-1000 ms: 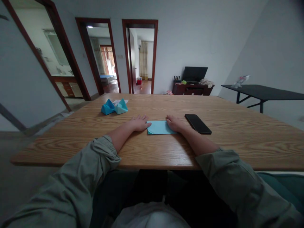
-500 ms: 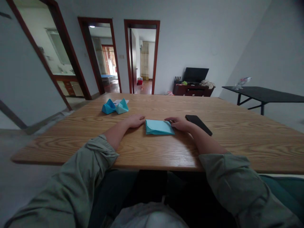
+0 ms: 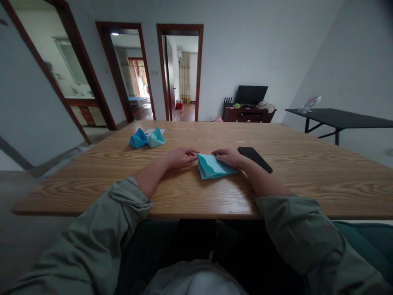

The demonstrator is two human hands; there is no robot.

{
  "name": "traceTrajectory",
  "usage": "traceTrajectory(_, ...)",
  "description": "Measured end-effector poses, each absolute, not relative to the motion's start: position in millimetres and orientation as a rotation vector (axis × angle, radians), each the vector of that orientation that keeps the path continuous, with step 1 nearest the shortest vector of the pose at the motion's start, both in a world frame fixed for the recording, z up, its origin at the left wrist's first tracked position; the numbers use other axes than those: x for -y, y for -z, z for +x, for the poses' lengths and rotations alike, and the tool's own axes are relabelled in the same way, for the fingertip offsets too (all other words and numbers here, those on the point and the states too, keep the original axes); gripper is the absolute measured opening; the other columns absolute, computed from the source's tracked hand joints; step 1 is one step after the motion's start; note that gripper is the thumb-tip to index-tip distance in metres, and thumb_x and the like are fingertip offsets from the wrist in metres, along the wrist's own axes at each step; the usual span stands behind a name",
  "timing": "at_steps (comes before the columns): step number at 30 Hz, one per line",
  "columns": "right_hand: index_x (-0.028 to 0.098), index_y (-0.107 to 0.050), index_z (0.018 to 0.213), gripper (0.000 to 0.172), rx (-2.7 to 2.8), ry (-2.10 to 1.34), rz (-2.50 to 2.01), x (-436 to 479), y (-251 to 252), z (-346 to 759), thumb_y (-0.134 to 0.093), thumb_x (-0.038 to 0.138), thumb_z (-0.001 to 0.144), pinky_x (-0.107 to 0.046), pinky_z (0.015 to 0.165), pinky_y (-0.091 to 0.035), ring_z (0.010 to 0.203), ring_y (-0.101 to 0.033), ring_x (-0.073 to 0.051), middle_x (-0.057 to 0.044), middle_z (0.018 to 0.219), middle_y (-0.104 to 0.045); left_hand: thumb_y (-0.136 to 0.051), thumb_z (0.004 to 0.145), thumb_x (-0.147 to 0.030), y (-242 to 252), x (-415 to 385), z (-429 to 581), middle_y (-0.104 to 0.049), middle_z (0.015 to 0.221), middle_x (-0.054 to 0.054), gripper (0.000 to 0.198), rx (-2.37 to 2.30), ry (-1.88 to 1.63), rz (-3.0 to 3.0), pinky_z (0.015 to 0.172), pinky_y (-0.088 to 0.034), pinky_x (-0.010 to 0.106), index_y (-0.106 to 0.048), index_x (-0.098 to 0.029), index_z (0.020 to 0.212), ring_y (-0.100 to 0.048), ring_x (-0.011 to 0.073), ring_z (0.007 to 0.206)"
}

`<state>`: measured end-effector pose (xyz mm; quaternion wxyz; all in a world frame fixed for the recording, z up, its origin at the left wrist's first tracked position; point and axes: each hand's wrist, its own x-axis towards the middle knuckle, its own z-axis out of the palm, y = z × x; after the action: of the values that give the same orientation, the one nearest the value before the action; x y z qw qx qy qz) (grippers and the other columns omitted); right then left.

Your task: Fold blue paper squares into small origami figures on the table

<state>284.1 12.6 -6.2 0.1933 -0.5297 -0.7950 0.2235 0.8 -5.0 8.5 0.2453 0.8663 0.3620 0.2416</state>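
Two hands lie palm down near the middle of the frame, the left hand (image 3: 181, 158) and the right hand (image 3: 230, 158), on a long wooden table (image 3: 310, 188). Between them sits a folded sheet of blue paper (image 3: 215, 167), with a darker blue layer showing along its left edge. The left hand's fingertips come up to the paper's upper left corner, while the right hand's fingers lie across its upper right part. Neither hand shows a pinch: both grips look wide and flat, with the fingers only slightly curled, and no thumb can be seen under the paper. The sheet's long axis runs left to right, tilted so that its right end dips toward the lower right of the frame, and its narrower left end points to the upper left. Light, even pressure from both hands would seem best here, as it would keep the layers from sliding and leave any crease straight. A black phone (image 3: 254, 159) lies just beside the right hand. Toward the upper left of the table stand two folded blue paper shapes (image 3: 147, 138), touching each other, with a white paper slip (image 3: 154, 131) behind them.
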Motion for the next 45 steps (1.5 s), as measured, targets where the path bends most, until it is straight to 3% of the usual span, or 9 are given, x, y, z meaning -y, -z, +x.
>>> traceTrajectory(6,0.019,-0.064,0.116,0.038,2.213,-0.707,-1.393,-8.5,3.0,280.0,-0.053,0.025,0.080,-0.035,0.097,-0.041,0.104,-0.059,-0.022,-0.007,0.116,-0.066,-0.062,0.074,-0.034,-11.3,14.8,8.5,-0.062,0.118,0.009,0.054,-0.930,-0.712,2.365,0.081,-0.048,0.032,-0.056,-0.022,0.126,-0.061,0.0203,0.092)
traceTrajectory(12,0.016,-0.065,0.110,0.034,1.935,-0.758,-1.419,-6.2,1.7,274.7,-0.055,0.027,0.080,-0.033,0.091,-0.044,0.096,-0.061,-0.020,-0.009,0.107,-0.068,-0.079,0.058,-0.041,-16.9,30.2,17.1,-0.056,0.130,0.005,0.080,-0.785,-0.478,2.470,0.102,-0.035,0.034,-0.051,-0.026,0.132,-0.051,0.0249,0.117)
traceTrajectory(14,0.015,-0.064,0.108,0.030,1.767,-0.818,-1.453,-4.3,-1.2,272.1,-0.052,0.026,0.082,-0.032,0.085,-0.047,0.091,-0.062,-0.019,-0.010,0.105,-0.068,-0.075,0.063,-0.043,-15.7,29.7,19.5,-0.057,0.130,0.004,0.076,-0.807,-0.460,2.538,0.101,-0.035,0.032,-0.051,-0.026,0.132,-0.052,0.0233,0.117)
traceTrajectory(20,0.016,-0.061,0.101,0.024,1.434,-1.047,-1.420,1.0,-10.1,267.7,-0.048,0.030,0.085,-0.027,0.066,-0.049,0.088,-0.061,-0.018,-0.013,0.116,-0.061,-0.049,0.085,-0.030,-12.0,20.4,17.4,-0.068,0.109,0.002,0.033,-0.946,-0.524,2.673,0.085,-0.043,0.026,-0.065,-0.024,0.112,-0.060,0.0179,0.097)
traceTrajectory(26,0.018,-0.061,0.100,0.029,1.380,-1.003,-1.406,-2.1,-11.1,270.4,-0.044,0.035,0.084,-0.025,0.063,-0.046,0.080,-0.059,-0.017,-0.010,0.109,-0.064,-0.036,0.091,-0.047,-17.4,18.1,6.6,-0.068,0.078,0.005,0.046,-1.199,-0.662,2.649,0.064,-0.041,0.027,-0.069,-0.016,0.092,-0.058,0.0184,0.069)
traceTrajectory(34,0.021,-0.055,0.103,0.034,1.280,-1.045,-1.401,3.7,-15.7,269.2,-0.039,0.045,0.085,-0.026,0.054,-0.048,0.069,-0.061,-0.016,-0.009,0.102,-0.062,-0.033,0.091,-0.051,-16.1,11.0,2.0,-0.068,0.079,0.007,0.048,-1.437,-0.729,2.629,0.064,-0.040,0.028,-0.068,-0.018,0.091,-0.059,0.0198,0.070)
traceTrajectory(39,0.021,-0.055,0.108,0.033,1.341,-1.060,-1.467,13.6,-20.1,260.7,-0.046,0.042,0.084,-0.026,0.047,-0.045,0.059,-0.062,-0.015,-0.009,0.107,-0.059,-0.043,0.087,-0.052,-16.2,14.1,3.6,-0.067,0.084,0.007,0.042,-1.414,-0.715,2.612,0.067,-0.042,0.029,-0.067,-0.020,0.097,-0.060,0.0205,0.074)
traceTrajectory(41,0.022,-0.056,0.110,0.034,1.400,-1.062,-1.446,16.3,-19.6,258.2,-0.048,0.043,0.085,-0.025,0.045,-0.044,0.058,-0.062,-0.015,-0.008,0.104,-0.060,-0.053,0.081,-0.053,-16.0,16.1,4.8,-0.067,0.088,0.005,0.043,-1.340,-0.720,2.562,0.069,-0.043,0.029,-0.063,-0.022,0.110,-0.060,0.0197,0.076)
traceTrajectory(45,0.023,-0.059,0.117,0.036,1.532,-0.968,-1.430,13.5,-12.7,260.9,-0.052,0.032,0.083,-0.023,0.047,-0.044,0.055,-0.058,-0.014,-0.003,0.078,-0.061,-0.072,0.064,-0.054,-15.7,19.7,7.0,-0.062,0.080,0.000,0.093,-1.156,-0.702,2.383,0.066,-0.044,0.027,-0.032,-0.023,0.142,-0.058,0.0163,0.069)
